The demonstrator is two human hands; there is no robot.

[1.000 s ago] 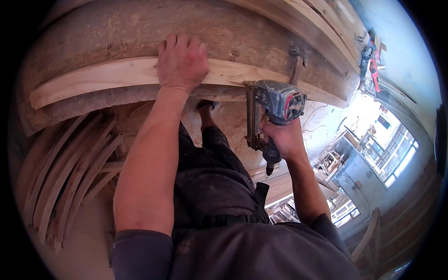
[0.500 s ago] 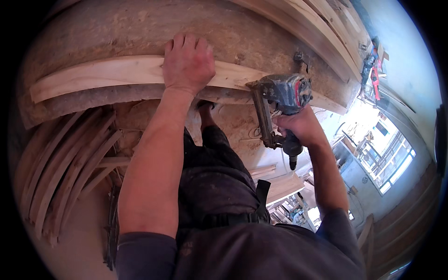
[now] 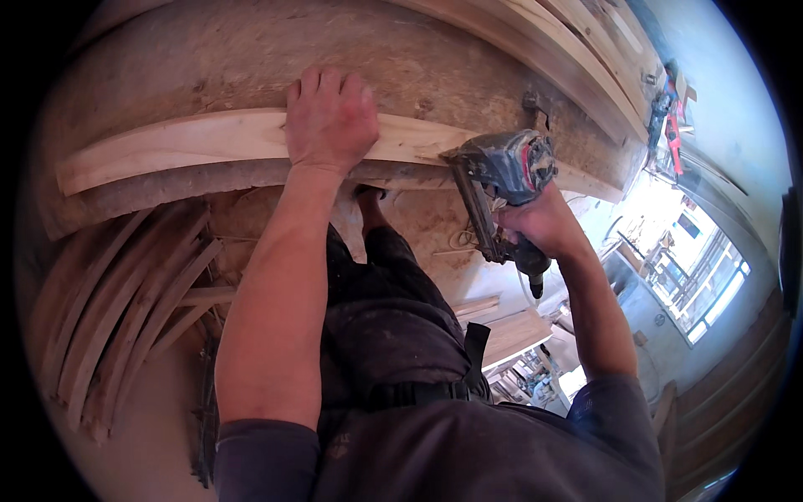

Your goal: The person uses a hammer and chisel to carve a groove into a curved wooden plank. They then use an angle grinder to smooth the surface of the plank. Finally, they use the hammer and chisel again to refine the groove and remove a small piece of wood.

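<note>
A pale wooden board (image 3: 201, 140) lies along the near edge of a worn workbench (image 3: 251, 58). My left hand (image 3: 331, 121) is closed over the board near its middle, knuckles up and fingers bent over the far edge; the thumb is hidden. In my right hand (image 3: 544, 222) is the handle of a dusty pneumatic nail gun (image 3: 506, 166). The gun's nose meets the board's right part, and its magazine slants down toward me. The fingers wrapped round the handle show only in part.
Several curved wooden pieces (image 3: 109, 309) are stacked low on the left. Long planks (image 3: 577, 63) lie across the bench's far right side. A metal fitting (image 3: 538, 109) sits on the bench beyond the nail gun. Below on the right are a lighter panel (image 3: 510, 336) and a bright window (image 3: 711, 276).
The view has shifted slightly. The nail gun has tilted a little, its handle end swinging right, while its nose stays at the board. My left hand keeps its hold on the board.
</note>
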